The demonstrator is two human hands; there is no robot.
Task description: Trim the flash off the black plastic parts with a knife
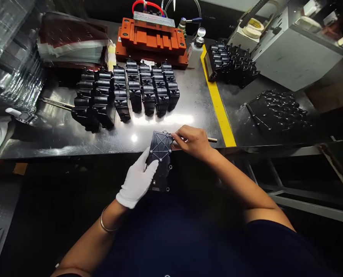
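Note:
My left hand [139, 177], in a white glove, is closed round the left side of a black plastic housing [160, 148] with X-shaped ribs and small bosses. The housing is tilted up in front of the bench edge. My bare right hand [193, 141] is closed at the upper right corner of the housing, fingertips by its rim. From behind this hand sticks out the pale end of a thin stick-like tool [212, 140]; its other end is hidden or too small to make out.
Several similar black housings [135, 86] stand in a row on the metal bench [188, 100]. Behind them is an orange fixture [152, 36] beside a pump bottle [196, 48]. Right of the yellow tape [217, 104] lie more black parts [231, 61] and a grey box [301, 50]. Plastic-wrapped stacks [12, 69] stand left.

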